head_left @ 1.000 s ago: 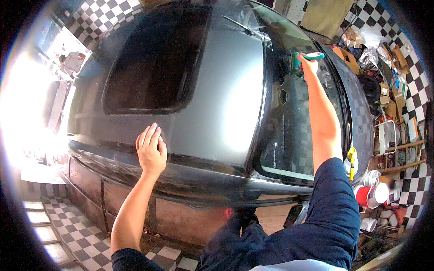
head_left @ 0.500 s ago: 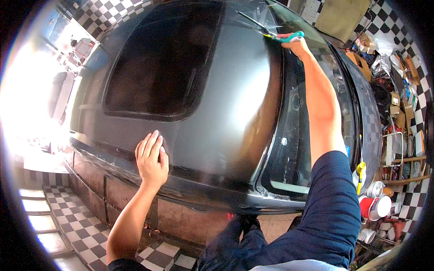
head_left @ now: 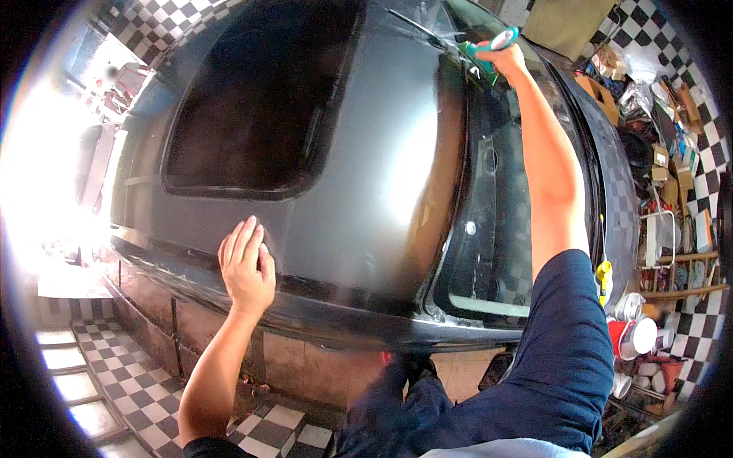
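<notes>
My left hand [head_left: 248, 267] lies flat, fingers stretched out, on the dark grey car roof [head_left: 382, 160], just below the black glass sunroof [head_left: 252, 107]. My right arm reaches far across the windshield [head_left: 481, 252], and my right hand [head_left: 507, 59] grips a teal-and-white handled tool [head_left: 500, 42] at the far corner where roof meets glass. A thin black antenna [head_left: 420, 29] stands out beside it; what the tool's working end touches is hard to make out.
A yellow tool [head_left: 603, 281] rests by the car's right edge near buckets [head_left: 635, 336]. Cardboard boxes and clutter [head_left: 660, 172] line the checkered right wall. Bright glare fills the left side; a checkered floor [head_left: 126, 362] lies below.
My right hand has moved with the teal tool from over the windshield up and leftward to the far roof corner, then tilted it. My left hand has shifted slightly left on the roof.
</notes>
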The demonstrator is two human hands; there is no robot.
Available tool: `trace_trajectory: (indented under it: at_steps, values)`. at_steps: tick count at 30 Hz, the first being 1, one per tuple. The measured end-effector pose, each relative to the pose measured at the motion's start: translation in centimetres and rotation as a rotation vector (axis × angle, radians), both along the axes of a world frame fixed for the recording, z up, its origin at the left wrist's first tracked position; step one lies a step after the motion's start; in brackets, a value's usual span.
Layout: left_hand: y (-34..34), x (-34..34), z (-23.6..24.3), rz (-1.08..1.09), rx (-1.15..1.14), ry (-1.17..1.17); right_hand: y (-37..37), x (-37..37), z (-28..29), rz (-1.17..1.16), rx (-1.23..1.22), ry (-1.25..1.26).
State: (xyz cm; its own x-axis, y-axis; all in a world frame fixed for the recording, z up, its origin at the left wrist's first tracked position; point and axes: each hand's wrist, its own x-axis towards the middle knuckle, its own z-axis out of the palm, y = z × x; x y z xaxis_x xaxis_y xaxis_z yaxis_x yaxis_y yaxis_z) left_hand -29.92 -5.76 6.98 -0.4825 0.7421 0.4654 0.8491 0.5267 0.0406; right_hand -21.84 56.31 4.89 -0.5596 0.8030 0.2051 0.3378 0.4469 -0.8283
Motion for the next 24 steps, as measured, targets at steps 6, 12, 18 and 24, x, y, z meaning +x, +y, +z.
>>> trace_trajectory:
  at_steps: [6,12,18,24]
  values:
    - [0.3,0.1,0.0,-0.026,0.011,0.0,-3.5,0.6,-1.7,-0.038,-0.439,0.346]
    - [-0.2,0.1,-0.4,-0.025,-0.004,0.019,1.1,9.1,-6.1,-0.48,-0.333,0.3]
    - [0.0,-0.3,-0.2,-0.05,0.001,0.013,-6.4,5.9,-6.4,-0.067,-0.433,0.458]
    - [0.4,-0.4,-0.7,-0.044,0.029,0.027,-5.5,16.7,-8.6,-0.426,-0.286,0.558]
